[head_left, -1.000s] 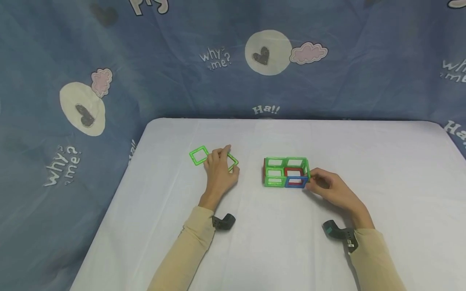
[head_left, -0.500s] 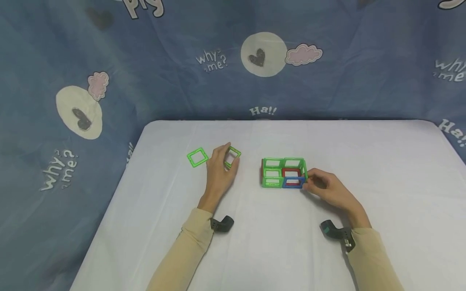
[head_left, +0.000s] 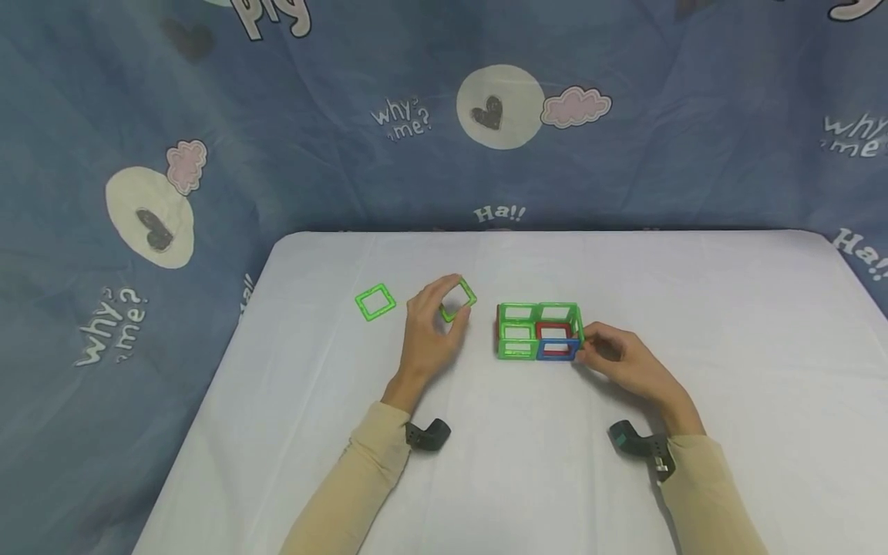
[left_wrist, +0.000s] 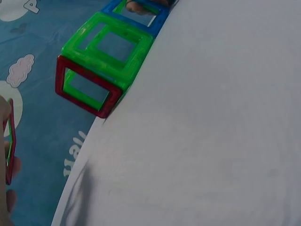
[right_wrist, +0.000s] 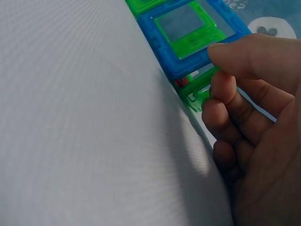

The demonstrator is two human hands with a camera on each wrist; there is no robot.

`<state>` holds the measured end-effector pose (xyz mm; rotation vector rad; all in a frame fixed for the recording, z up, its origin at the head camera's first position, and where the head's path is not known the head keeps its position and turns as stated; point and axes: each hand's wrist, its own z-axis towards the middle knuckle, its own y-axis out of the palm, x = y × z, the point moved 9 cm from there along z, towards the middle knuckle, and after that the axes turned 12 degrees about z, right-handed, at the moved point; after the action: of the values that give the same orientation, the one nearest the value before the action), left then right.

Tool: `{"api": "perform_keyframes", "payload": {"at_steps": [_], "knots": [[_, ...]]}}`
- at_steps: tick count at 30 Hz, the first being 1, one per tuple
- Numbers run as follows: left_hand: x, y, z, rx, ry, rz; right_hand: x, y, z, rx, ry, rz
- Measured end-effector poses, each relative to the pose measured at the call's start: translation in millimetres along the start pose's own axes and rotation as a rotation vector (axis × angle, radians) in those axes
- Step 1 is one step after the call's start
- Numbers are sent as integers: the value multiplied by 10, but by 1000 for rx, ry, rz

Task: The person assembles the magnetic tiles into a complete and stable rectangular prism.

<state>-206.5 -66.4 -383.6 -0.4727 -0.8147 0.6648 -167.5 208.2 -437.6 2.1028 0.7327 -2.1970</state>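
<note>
My left hand (head_left: 426,335) pinches a square magnetic tile (head_left: 468,290) between thumb and fingers, tilted above the cloth. From the head it looks green; in the left wrist view a red edge (left_wrist: 12,141) shows with green beside it. To its right stands a two-cell box of magnetic tiles (head_left: 536,333), mostly green, with a blue tile (right_wrist: 188,66) at the front right and a red tile (left_wrist: 89,73) on the left end. Gripping the box's right end is my right hand (head_left: 634,366), thumb on the blue tile's edge and fingers curled behind.
One loose green square tile (head_left: 382,311) lies flat on the white cloth (head_left: 527,455), left of my left hand. Behind the table's far edge hangs a blue printed curtain (head_left: 333,169). A dark camera (head_left: 430,435) sits on my left wrist, another camera (head_left: 627,437) on my right.
My left hand has lifted the tile it pinches and carried it right, toward the box, away from the loose green tile. My right hand keeps its hold on the box's right end.
</note>
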Motion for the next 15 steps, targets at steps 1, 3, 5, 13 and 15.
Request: {"api": "perform_keyframes", "payload": {"at_steps": [1,3,5,13,15], "knots": [[23,6,-2,-2,11,-12,2,-1,-2,0,-1,0],[63,16,-1,-7,28,-26,5,-3,-6,0,0,6],[94,22,-1,-10,40,-39,5,-6,-8,0,1,9],[225,58,-18,-8,83,-88,-4,-11,2,3,-9,0],[262,82,-27,-13,93,-100,-9,-11,3,2,-14,2]]}}
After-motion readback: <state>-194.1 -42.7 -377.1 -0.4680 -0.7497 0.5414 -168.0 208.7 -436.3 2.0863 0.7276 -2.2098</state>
